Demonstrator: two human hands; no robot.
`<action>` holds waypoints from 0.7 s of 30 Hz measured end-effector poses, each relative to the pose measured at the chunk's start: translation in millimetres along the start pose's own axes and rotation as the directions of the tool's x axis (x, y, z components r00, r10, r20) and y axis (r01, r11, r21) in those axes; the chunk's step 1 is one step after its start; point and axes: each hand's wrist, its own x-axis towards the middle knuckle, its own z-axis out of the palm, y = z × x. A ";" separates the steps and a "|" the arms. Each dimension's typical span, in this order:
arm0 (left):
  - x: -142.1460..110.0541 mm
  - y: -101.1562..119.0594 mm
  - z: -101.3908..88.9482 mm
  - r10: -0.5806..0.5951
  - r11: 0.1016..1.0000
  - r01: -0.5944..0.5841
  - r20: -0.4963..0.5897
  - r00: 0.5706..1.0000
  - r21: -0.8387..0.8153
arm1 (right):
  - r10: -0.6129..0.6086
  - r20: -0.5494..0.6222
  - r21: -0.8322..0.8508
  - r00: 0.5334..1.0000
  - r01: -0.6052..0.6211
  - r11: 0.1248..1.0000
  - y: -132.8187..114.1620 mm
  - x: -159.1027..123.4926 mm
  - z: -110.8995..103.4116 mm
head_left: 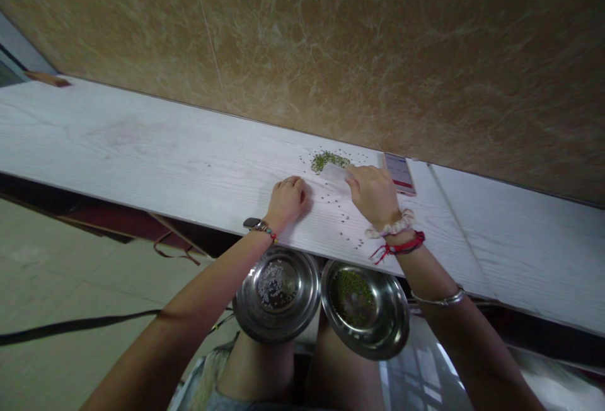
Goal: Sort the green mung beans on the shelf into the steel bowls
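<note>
On the white tabletop lies a small heap of green beans point(325, 160), probably mung beans, with loose ones scattered around it and toward the front edge. My right hand point(375, 191) pinches a thin, whitish translucent piece point(334, 173), like a sheet or card, against the heap's near side. To the left, my left hand point(287, 202) rests on the tabletop with its fingers curled closed; their inner side is hidden. Below the edge, a steel bowl point(306, 310) on my lap holds white grains. Beside it, a tilted second steel bowl point(394, 329) contains green beans.
A phone point(399, 173) with a lit screen lies right of my right hand, near the wall point(307, 52). The narrow white tabletop point(165, 152) runs along that wall. A brown object point(47, 78) sits at its far left end. A dark strap point(80, 329) crosses at lower left.
</note>
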 end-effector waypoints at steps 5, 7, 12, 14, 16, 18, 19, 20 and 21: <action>-0.1 1.4 -0.4 -0.084 0.995 0.084 -0.017 0.996 0.048 | -0.001 0.089 0.006 0.996 0.001 1.000 -3.8 12.6 9.8; -0.2 2.8 -1.9 -0.098 0.994 0.097 0.005 0.995 0.055 | -0.011 0.128 -0.005 0.992 0.012 1.000 -5.1 13.9 10.8; 0.2 4.0 -4.2 -0.109 0.993 0.107 0.029 0.994 0.049 | -0.056 0.164 -0.019 0.985 0.060 0.998 -7.4 11.8 6.6; 0.4 3.6 -4.4 -0.105 0.993 0.104 0.022 0.994 0.046 | -0.073 0.173 -0.013 0.982 0.076 0.997 -7.9 11.4 4.3; 0.4 3.6 -4.8 -0.108 0.993 0.107 0.028 0.994 0.044 | -0.080 0.178 -0.010 0.981 0.083 0.997 -7.9 12.1 2.8; 0.3 4.4 -5.8 -0.120 0.992 0.118 0.046 0.992 0.043 | -0.081 0.171 -0.013 0.982 0.085 0.996 -7.9 13.9 2.4; 0.2 5.1 -6.5 -0.127 0.991 0.124 0.058 0.990 0.045 | -0.083 0.165 -0.015 0.983 0.086 0.996 -7.8 15.1 2.7; 0.1 6.0 -7.3 -0.136 0.990 0.133 0.068 0.988 0.047 | -0.085 0.160 -0.016 0.983 0.089 0.996 -7.8 16.3 3.4; -0.1 6.9 -8.1 -0.147 0.988 0.144 0.075 0.986 0.051 | -0.090 0.158 -0.014 0.983 0.093 0.996 -7.8 17.3 4.3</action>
